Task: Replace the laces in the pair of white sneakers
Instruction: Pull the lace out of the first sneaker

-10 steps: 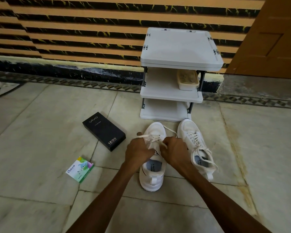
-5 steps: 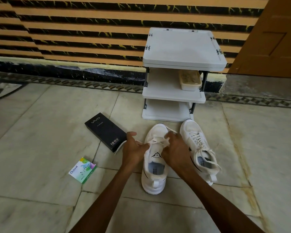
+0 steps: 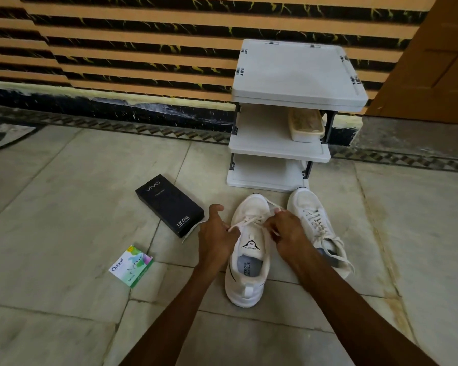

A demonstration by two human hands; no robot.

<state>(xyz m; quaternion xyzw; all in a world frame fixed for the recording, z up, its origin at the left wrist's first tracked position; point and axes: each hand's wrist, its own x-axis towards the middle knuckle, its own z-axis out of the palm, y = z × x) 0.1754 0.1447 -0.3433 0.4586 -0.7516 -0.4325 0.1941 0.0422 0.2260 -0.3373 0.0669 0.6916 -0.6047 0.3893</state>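
A small green box (image 3: pixel 131 266) lies far left on the tiled floor, with a black phone box (image 3: pixel 169 204) beyond it. The left hand (image 3: pixel 217 233) pinches one run of the white lace (image 3: pixel 249 221) across the nearer sneaker (image 3: pixel 247 260), which stands between both hands. The right hand (image 3: pixel 288 233) curls its fingers around the other run. The second sneaker (image 3: pixel 315 220), laced, sits just to the right, before a white rack (image 3: pixel 296 75). Probably best: work one eyelet row at a time, pulling both sides evenly and keeping the shoe from sliding
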